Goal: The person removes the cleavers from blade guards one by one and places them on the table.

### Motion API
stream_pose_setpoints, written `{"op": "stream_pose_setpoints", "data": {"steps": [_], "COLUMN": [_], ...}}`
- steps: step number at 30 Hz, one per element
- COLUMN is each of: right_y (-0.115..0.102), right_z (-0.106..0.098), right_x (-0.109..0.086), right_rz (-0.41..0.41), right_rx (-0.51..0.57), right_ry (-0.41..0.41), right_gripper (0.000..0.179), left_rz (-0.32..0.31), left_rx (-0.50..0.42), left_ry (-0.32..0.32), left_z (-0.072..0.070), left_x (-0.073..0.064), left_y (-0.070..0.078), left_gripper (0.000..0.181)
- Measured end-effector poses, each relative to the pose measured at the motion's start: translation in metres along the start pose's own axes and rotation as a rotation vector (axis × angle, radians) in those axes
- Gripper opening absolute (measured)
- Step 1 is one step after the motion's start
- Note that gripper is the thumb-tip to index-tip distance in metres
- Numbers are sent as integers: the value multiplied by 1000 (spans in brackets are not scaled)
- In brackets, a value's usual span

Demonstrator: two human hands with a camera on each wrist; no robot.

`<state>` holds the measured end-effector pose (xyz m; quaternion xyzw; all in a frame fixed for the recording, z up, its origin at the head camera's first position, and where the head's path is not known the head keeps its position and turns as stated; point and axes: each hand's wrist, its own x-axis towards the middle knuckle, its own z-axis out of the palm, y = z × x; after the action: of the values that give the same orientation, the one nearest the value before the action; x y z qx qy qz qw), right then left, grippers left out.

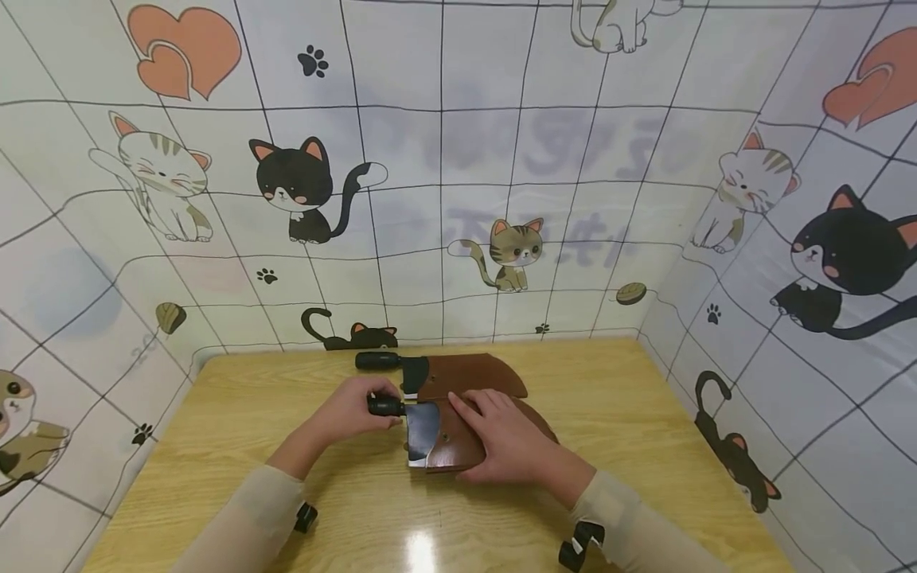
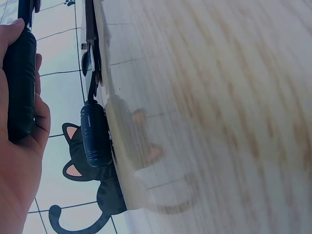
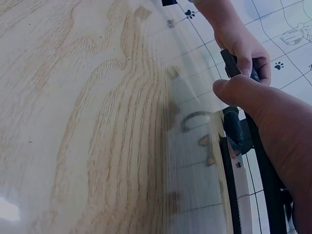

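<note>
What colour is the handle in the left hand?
The handle is black; it shows best in the left wrist view.

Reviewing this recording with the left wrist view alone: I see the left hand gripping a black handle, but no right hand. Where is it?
Observer: In the head view, the right hand grips the brown cover to the right of the held handle.

Operator: My view also shows a second handle, lower in the picture. What color is the cover on that piece?

Observer: Brown too. The head view shows another brown cover there, on the side of the first nearer the patterned wall.
</note>
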<state>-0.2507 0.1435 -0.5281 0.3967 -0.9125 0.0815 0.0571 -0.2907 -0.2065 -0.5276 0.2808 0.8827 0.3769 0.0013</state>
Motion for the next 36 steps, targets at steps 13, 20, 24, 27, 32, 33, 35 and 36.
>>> {"op": "stream_pose_setpoints", "data": {"steps": [13,20,24,27,32,33,35,36], "right_y": [-9,-14,-16,-16,-16,-17,-17,-17], "right_z": [-19,-26,-27,-27,-29,-29,-30,-30], "right_x": [1,1,0,0,-2,-2,-2,-2], "right_rz": [40,41,40,38,41,44,44,44], "right_rx": [21,-14,-16,-12,-17,-17,-14,-12], "right_ry": [-2,-5,1,1,-4,-5,0,2], "right_gripper": [127,127,125,123,122,123,123,123], "left_rz": [-38,-28,-13,15,36,36,33,31], "left_rx": [-87,-92,-81,-67,-51,-46,-39,-35], "left_ry": [90,101,108,114,134,138,145,146], "left_z": [-3,-5,-5,-5,-4,-4,-5,-5], "left_x": [-5,-6,-7,-9,-10,-11,-11,-11], "left_y": [0,0,2,2,4,5,6,6], "left_gripper": [32,37,34,33,33,33,33,33]}}
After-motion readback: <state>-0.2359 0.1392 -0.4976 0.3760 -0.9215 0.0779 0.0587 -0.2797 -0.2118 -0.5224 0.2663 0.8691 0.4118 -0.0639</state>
